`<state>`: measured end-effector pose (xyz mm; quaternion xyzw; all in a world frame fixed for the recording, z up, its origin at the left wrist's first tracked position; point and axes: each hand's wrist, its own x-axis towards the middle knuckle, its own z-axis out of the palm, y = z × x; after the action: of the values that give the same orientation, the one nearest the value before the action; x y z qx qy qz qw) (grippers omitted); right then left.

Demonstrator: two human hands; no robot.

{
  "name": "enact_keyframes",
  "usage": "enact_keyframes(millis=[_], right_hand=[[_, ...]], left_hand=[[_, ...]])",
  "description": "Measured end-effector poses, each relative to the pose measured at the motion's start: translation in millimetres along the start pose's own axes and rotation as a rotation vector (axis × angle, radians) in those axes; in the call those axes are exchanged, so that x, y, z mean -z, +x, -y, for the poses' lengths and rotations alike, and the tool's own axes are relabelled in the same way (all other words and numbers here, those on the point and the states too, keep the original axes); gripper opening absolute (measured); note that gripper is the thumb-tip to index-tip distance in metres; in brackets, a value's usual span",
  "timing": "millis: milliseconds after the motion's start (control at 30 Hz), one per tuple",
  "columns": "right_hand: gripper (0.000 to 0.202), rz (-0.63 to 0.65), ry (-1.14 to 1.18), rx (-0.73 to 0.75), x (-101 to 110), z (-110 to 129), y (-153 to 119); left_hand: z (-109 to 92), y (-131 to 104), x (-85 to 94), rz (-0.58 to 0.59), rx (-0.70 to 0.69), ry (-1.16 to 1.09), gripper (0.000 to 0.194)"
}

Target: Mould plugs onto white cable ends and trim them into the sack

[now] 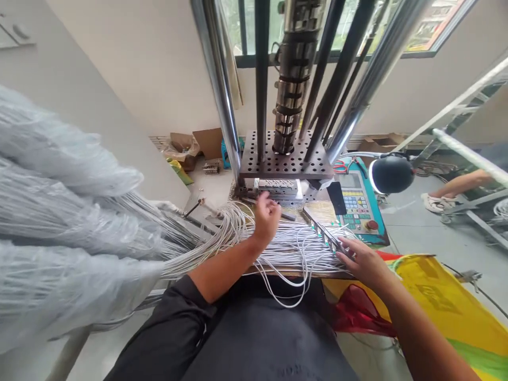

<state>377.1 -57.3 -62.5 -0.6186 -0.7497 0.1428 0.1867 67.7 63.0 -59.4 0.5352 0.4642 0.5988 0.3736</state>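
Note:
My right hand (359,256) grips the near end of a narrow dark metal bar (325,231), which lies slantwise over a layer of white cables (286,248). Small green tips show along the bar. My left hand (268,217) is over the cables, just in front of the press, with its fingers curled in. Whatever is between those fingers is too small to make out. Beyond it, under the press's perforated plate (286,168), sits a metal mould block (280,185) with a row of small pieces. Another dark bar (288,216) lies beside my left hand.
Right of the press stands a teal control panel (359,203) with red-handled pliers (340,166) on top and a black round lamp (392,173) beside it. Plastic-wrapped cable bundles (71,222) crowd the left. A yellow bag (444,291) hangs at right. Another person's leg (460,185) shows farther right.

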Motion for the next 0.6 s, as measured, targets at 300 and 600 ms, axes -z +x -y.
enact_keyframes(millis=[300, 600], right_hand=[[0.048, 0.049, -0.032, -0.101, -6.7, -3.0, 1.8], [0.038, -0.073, 0.026, 0.039, 2.5, -1.7, 7.6]], left_hand=[[-10.2, 26.1, -77.0, 1.199, -0.485, 0.905, 0.04], [-19.5, 33.5, -71.1, 1.158, -0.466, 0.926, 0.042]])
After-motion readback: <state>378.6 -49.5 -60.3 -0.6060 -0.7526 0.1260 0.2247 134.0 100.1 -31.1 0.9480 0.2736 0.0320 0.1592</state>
